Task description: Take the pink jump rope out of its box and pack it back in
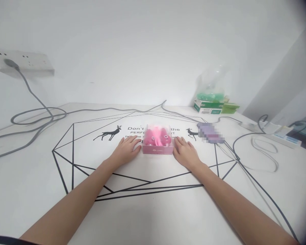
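Note:
A small box (158, 149) with a pink base and clear cover stands on the white table (153, 211), with dark pink round items and a lighter pink piece inside. Just left of the box, my left hand (126, 149) lies flat, palm down, fingers apart and holding nothing. On the other side my right hand (185, 153) also rests palm down, its fingers spread close to the box's right edge and nothing held. Whether the fingertips touch the box is too fine to tell.
A purple phone-like object (206, 128) lies right of my right hand, with cables around it. Farther right is a white power strip (283, 136). Green-and-white boxes (209, 106) carry a plastic bag at the back right. A grey cable (40, 126) loops at the left.

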A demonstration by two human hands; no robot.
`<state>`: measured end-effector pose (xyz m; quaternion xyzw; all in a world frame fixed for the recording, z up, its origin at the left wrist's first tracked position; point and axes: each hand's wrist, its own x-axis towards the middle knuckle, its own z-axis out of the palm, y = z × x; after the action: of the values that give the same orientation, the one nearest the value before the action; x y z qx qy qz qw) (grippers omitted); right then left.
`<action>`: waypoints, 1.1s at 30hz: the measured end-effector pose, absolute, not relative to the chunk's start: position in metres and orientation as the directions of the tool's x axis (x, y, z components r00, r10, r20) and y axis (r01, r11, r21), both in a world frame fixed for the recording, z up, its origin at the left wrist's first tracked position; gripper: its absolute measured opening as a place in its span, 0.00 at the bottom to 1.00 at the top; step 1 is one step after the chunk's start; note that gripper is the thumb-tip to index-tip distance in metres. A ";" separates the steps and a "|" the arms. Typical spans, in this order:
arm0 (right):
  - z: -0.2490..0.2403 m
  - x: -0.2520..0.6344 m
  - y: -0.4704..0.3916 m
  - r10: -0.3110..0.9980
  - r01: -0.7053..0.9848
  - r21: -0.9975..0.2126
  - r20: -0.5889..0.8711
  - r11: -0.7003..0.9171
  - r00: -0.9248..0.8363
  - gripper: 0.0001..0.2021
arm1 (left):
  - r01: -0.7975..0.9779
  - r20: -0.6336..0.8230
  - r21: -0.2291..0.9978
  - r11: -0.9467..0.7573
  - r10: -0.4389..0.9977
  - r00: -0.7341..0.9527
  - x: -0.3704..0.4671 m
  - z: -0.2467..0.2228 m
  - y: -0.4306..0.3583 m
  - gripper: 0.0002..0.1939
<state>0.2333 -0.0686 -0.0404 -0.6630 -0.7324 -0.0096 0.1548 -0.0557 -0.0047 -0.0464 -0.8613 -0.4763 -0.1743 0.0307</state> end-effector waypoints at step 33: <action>-0.042 0.237 -0.068 0.969 0.971 -0.211 0.241 0.114 -0.061 0.24 | 0.829 0.317 0.152 -0.537 0.821 0.474 -0.052 -0.038 -0.010 0.24</action>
<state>0.2367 -0.0683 -0.0416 -0.6655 -0.7285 -0.0033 0.1625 -0.0519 -0.0096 -0.0376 -0.8584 -0.4808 -0.1784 0.0112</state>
